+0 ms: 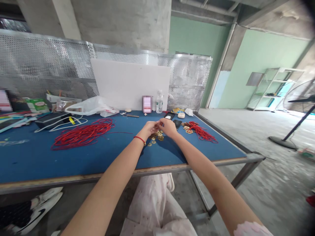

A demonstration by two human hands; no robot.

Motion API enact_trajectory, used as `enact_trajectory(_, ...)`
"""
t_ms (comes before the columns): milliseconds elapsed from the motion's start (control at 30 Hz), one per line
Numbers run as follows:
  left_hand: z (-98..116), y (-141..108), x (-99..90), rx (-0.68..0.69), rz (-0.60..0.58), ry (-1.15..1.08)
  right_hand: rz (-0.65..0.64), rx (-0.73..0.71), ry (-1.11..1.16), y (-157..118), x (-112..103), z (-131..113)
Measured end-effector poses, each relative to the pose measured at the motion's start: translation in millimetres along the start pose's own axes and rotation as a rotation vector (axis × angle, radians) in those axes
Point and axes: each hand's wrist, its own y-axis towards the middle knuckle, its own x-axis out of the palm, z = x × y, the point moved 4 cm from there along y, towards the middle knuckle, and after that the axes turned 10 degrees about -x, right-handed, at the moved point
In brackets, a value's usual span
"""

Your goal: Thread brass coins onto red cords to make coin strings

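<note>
My left hand (pixel 148 128) and my right hand (pixel 168 126) meet over the blue tabletop (pixel 118 157), fingers closed and fingertips together. What they pinch is too small and too covered to make out. Below them lies a loose scatter of round brass-coloured coins (pixel 160 138), some partly hidden by the hands. Left of my hands spreads a big bundle of red cord (pixel 83 133), with one strand trailing toward my left wrist. On the right, a smaller bunch of red cords (pixel 203 132) lies with coins (pixel 188 129) at its near end. A red string bracelet (pixel 139 139) circles my left wrist.
Behind my hands stand a phone (pixel 147 104) and a water bottle (pixel 159 102). A dark phone-like object (pixel 177 124) lies beside my right hand. Farther left are a white plastic bag (pixel 94 106) and a black box (pixel 52 122) with a white cable. Another person's shoe (pixel 44 213) shows below the table.
</note>
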Motion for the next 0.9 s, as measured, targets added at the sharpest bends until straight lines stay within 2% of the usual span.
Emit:
enact_trajectory(167,1.8,-4.4,2.8,-0.018,0.05,0.083,-0.002,0.003,0.031,-0.1,0.3,3.9)
enact_trajectory(333,3.3,-6.6,1.9,-0.012,0.028,0.066,0.098,0.095,0.332,3.8,1.5,16.1)
enact_trajectory(433,2.9,-6.4,1.8,-0.022,-0.002,0.046,0.158,0.165,0.409,6.8,4.7,24.7)
enact_trajectory(533,2.8,-4.3,0.7,-0.017,0.026,0.056,0.087,0.232,0.504,8.2,14.0,28.6)
enact_trajectory(700,2.9,3.4,-2.6,0.018,0.038,0.093,-0.064,0.368,0.866,3.7,27.2,25.7)
enact_trajectory(900,3.8,1.6,-1.2,0.038,0.018,0.17,-0.094,0.405,0.922,-0.1,22.7,24.8)
